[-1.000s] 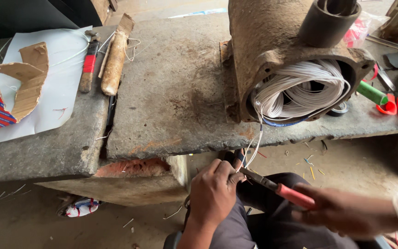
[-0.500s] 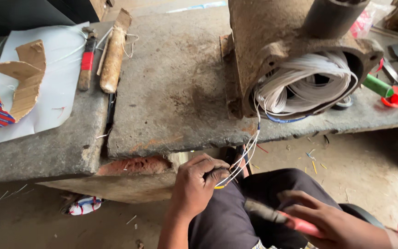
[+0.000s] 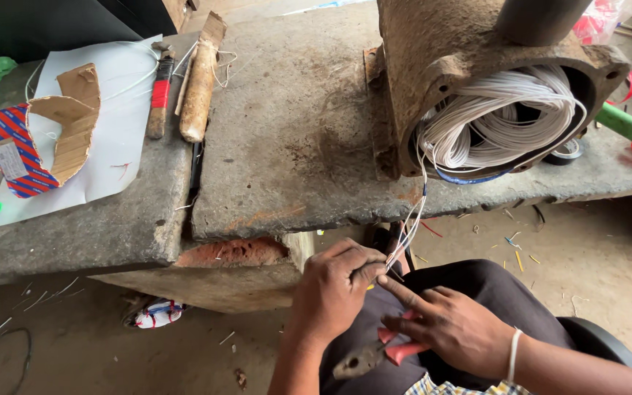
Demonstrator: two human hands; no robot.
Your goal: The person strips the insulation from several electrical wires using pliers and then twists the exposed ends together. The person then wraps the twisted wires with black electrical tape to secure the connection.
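Left hand [image 3: 333, 291] closing grip on ends of thin wires [image 3: 408, 227], pinching them between fingers. Right hand [image 3: 453, 329] gripping red-handled pliers [image 3: 371, 356] in palm, index finger pointing to wire ends. Wires hanging down from white coil [image 3: 495, 121] inside rusty motor housing [image 3: 440, 55], standing on stone desk [image 3: 287, 146]. Hammer [image 3: 200, 84] lying on desk, well apart
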